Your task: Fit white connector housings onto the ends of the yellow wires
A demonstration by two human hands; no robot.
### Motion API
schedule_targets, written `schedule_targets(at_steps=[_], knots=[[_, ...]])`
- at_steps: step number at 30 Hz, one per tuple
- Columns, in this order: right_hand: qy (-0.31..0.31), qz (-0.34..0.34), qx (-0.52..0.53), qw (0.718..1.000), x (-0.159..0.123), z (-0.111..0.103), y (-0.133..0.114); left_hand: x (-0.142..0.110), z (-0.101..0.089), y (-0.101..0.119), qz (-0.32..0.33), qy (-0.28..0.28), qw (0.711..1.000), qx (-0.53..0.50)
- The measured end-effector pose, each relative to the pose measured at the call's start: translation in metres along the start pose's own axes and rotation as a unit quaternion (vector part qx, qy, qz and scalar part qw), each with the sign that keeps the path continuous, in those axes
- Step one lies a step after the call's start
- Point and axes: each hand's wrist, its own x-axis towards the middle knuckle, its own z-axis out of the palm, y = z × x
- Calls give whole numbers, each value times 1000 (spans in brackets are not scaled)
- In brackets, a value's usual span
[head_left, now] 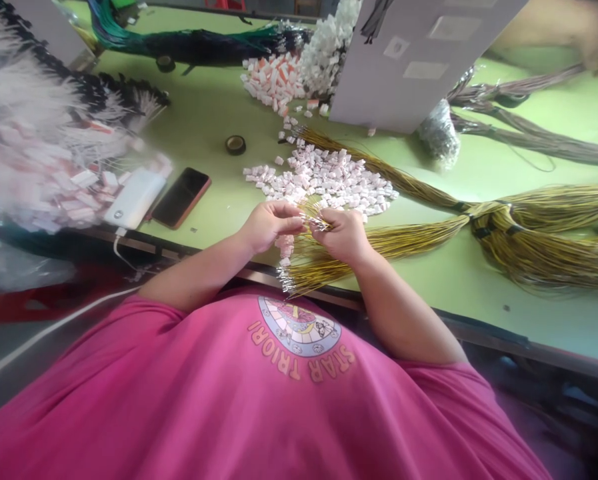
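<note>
My left hand (267,223) is closed in a pinch over small white plastic connectors, several of which hang below its fingers. My right hand (343,233) is closed around the ends of thin yellow wires (409,240) with metal tips. Both hands meet at the near edge of the green table (203,127). Just beyond them lies a pile of white connectors (329,177). The yellow wire bundle runs off to the right, and its loose tipped ends fan out toward my body.
A dark phone (181,197) and a white power bank (136,197) lie at the left. A tape roll (235,144) sits mid-table. Pink and white connector heaps (279,77) are at the back, beside a grey board (409,60). More wire bundles (539,143) lie far right.
</note>
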Motion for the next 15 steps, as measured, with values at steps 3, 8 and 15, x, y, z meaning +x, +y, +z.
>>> schedule_targets(at_steps=[3,8,15], knots=[[-4,11,11,1000,0,1,0,-3,1,0,15,8,998,58],[-9,25,38,999,2,2,3,-5,4,2,23,29,995,89],[-1,46,63,997,4,3,5,-1,8,-3,40,13,998,35]])
